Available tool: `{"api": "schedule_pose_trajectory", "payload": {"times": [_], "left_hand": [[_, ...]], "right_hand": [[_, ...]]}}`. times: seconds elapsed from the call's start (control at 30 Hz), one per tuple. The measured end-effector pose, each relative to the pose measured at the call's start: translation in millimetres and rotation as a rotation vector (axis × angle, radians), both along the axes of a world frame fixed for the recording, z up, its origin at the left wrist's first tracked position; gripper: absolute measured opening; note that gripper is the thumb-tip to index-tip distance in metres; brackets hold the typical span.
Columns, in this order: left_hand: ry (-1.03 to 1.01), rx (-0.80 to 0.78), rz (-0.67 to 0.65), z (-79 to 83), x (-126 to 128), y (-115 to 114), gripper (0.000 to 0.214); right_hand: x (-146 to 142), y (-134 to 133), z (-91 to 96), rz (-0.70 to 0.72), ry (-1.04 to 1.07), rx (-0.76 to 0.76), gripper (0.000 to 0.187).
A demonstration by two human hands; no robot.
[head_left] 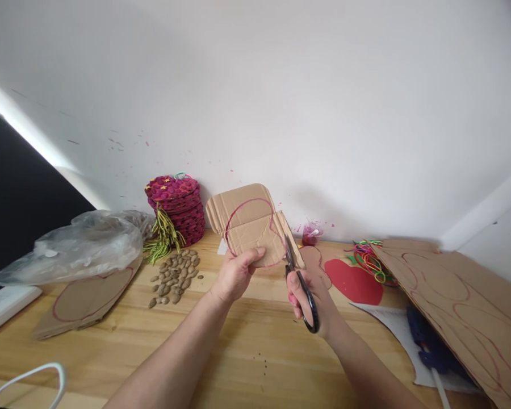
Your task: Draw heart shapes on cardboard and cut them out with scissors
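Note:
My left hand (237,272) is closed on the lower edge of a brown cardboard piece (247,223) with a red curved outline drawn on it, holding it up above the wooden table (247,341). My right hand (310,295) grips black-handled scissors (300,281). The blades point up and bite into the cardboard's right side, along the red line. A strip of cardboard hangs partly cut off to the right of the blades.
A red woven stack (176,207) with green tassels stands by the wall, with seeds (174,275) in front. A plastic bag (80,244) and marked cardboard (85,298) lie left. A red paper shape (354,282), rubber bands (368,258) and a large marked cardboard sheet (460,301) lie right.

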State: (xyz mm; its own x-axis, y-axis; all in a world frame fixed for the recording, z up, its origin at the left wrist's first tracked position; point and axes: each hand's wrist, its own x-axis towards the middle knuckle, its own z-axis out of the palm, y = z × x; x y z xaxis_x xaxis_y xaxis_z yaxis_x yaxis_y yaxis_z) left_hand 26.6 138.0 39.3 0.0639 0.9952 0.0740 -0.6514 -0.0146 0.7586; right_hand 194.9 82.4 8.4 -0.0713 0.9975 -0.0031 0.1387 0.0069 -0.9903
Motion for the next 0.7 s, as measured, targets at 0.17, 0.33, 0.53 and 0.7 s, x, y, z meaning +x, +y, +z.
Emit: {"api": "schedule_pose_trajectory", "payload": {"times": [0.17, 0.33, 0.53, 0.7], "left_hand": [[0.020, 0.010, -0.014, 2.8, -1, 0, 0.070], [0.038, 0.005, -0.008, 2.4, -3, 1, 0.069], [0.051, -0.001, -0.009, 0.1, -8, 5, 0.070], [0.043, 0.006, -0.013, 1.8, -10, 7, 0.070]], "right_hand": [[-1, 1, -0.2, -0.008, -0.004, -0.018, 0.070], [-1, 1, -0.3, -0.016, 0.005, -0.033, 0.069], [0, 1, -3.7, -0.030, -0.008, -0.046, 0.065], [-1, 0, -6.5, -0.033, -0.009, -0.053, 0.065]]}}
